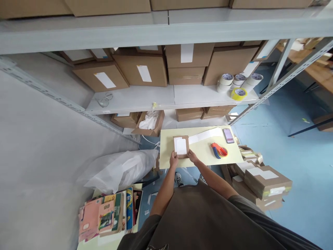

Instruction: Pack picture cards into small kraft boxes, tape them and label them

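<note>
A small cardboard box [185, 156] with white labels on its top lies at the left part of a pale yellow table [201, 164]. My left hand [173, 160] grips its near left corner, and my right hand [192, 156] holds the near right corner. The fingers of both hands are partly hidden by the box. Beside the box, a strip of white labels [205, 135] stretches to the right. An orange and blue tape dispenser [219, 150] lies further right, with a phone [228, 135] behind it.
A grey metal shelf [145, 99] behind the table bears cardboard boxes [188, 55] and several tape rolls [238, 93]. Sealed parcels [267, 177] are stacked on the floor at right. At left are a white plastic bag [125, 168] and a pile of books [109, 215].
</note>
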Demonstrator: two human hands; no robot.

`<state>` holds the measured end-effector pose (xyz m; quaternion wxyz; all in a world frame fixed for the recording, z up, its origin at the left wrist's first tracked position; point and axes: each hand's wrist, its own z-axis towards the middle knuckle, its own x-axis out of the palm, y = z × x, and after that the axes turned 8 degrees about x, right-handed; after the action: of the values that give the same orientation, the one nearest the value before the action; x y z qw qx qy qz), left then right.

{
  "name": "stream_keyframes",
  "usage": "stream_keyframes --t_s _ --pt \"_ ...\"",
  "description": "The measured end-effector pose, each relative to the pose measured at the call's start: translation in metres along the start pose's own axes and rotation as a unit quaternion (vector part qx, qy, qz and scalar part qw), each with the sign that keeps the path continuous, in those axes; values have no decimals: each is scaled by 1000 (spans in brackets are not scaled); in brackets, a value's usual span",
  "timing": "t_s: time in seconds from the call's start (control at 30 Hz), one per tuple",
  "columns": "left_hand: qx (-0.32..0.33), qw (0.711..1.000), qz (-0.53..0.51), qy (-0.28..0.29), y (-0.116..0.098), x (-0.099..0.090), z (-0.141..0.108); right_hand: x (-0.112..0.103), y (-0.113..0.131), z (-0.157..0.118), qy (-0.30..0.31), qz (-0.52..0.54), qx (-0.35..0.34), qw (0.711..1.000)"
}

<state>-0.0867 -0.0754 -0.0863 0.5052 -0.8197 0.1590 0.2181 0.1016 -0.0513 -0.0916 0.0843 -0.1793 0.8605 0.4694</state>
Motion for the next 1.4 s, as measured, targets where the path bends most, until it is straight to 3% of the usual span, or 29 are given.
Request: stream_keyframes --t_s 0.1,0.2,0.33,0.5,0.6,0.67,0.7,0.77,0.83,0.9,1.0,1.1,1.23,1.4 --pt "-4 1000 26 -5 2 -2 2 -2 4 2 -15 3 51 999" --pt "-15 998 68 6 -4 -8 4 -18 11 5 -42 11 90 995" --pt "-29 992 119 8 -10 -15 3 -65 12 6 -93 -8 76 993" --pt "-44 993 91 -63 -11 -21 -4 -125 5 9 -125 -46 64 989" --pt "35 981 140 -126 -32 -18 -6 -143 7 22 -97 -108 62 987" --pt "127 966 178 -140 -61 -6 1 -149 11 38 -74 -166 51 982" --pt "169 959 192 -119 -79 3 9 -152 14 47 -66 -196 46 977" --pt "238 948 211 -14 -115 28 33 -158 19 67 -55 -257 47 964" --pt "260 936 227 74 -146 58 65 -164 21 88 -39 -317 64 946" --pt "229 934 253 103 -164 88 99 -169 19 110 -7 -372 87 924" --pt "128 940 298 106 -164 119 138 -169 6 136 58 -415 117 901" --pt "77 941 316 92 -149 134 159 -162 -14 150 84 -398 116 906" --pt "52 943 316 92 -137 138 168 -159 -32 155 76 -345 96 931" --pt "60 945 304 101 -151 126 159 -181 -20 151 78 -270 85 956"
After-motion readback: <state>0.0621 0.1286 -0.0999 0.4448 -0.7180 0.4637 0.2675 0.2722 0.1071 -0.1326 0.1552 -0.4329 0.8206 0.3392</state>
